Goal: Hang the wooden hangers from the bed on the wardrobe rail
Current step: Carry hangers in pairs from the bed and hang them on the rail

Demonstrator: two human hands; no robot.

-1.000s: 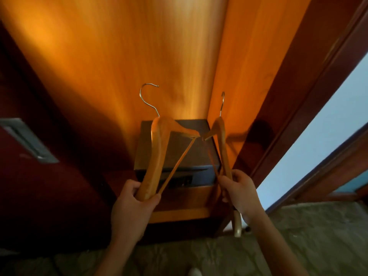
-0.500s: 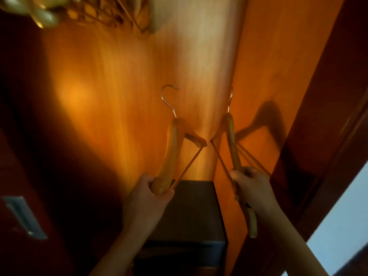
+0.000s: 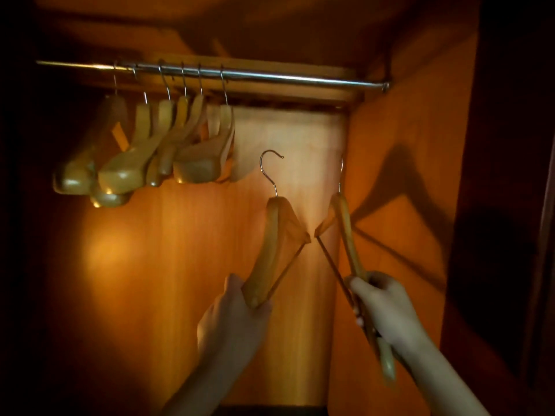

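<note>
Darkness swallows the wardrobe's left edge, far to the left of both grips. Up and to the left of the left grip [image 3: 231, 319], a cluster of hung hangers [image 3: 141, 166] in pale wood dangles by thin wire hooks, packed close and overlapping. The metal rail [image 3: 285, 78] that carries them runs across the top of the wardrobe, high above both grips. It is bare from the cluster to its end fitting, above and just right of the right grip [image 3: 387, 310].

The back panel [image 3: 168, 265] is warm orange wood with upright grain, lit brightest in a pale strip above the gap between the grips.

The left grip has its fingers and thumb curled round the lower end of the left hanger [image 3: 270, 250]. That hanger stands with its hook uppermost, well below the rail and not touching it.

The right grip is wrapped round the shoulder of the right hanger [image 3: 345, 229], which shows nearly edge-on. Its lower end sticks out beneath the grip, and its hook sits against the corner where the panels meet. The inner ends of the two held hangers come near each other but stay apart.

To the right of the right grip, the side panel [image 3: 390, 130] bears a hanger-shaped shadow [image 3: 402, 187]. Beyond it stands a dark door edge [image 3: 510, 205].
</note>
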